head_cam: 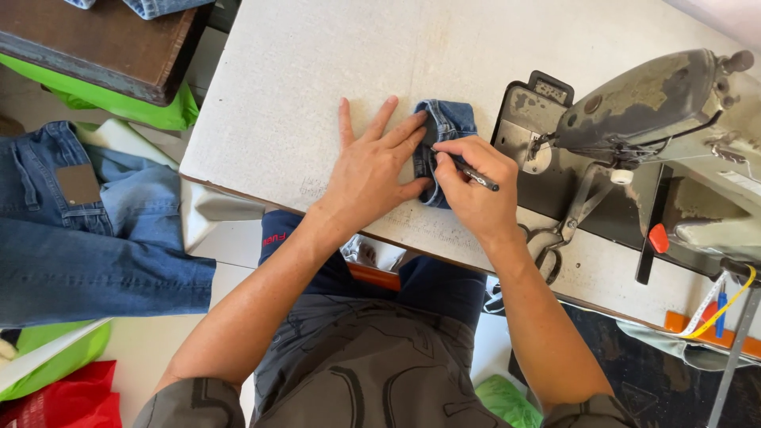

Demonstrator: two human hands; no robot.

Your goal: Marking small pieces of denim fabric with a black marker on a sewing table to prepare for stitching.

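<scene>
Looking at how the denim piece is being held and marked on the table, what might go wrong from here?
The left hand presses only one side of the small folded denim piece, so it may shift under the pen in the right hand and skew the mark. The scissors lie close by the right wrist and might get knocked.

An old grey sewing machine [658, 103] sits on the white table [277, 95], scissors [555, 238] lying just beside it. Off the table's left edge, jeans [71, 230] sprawl on the floor, with a green bag [55, 353] and a red one [75, 400] below them.
</scene>
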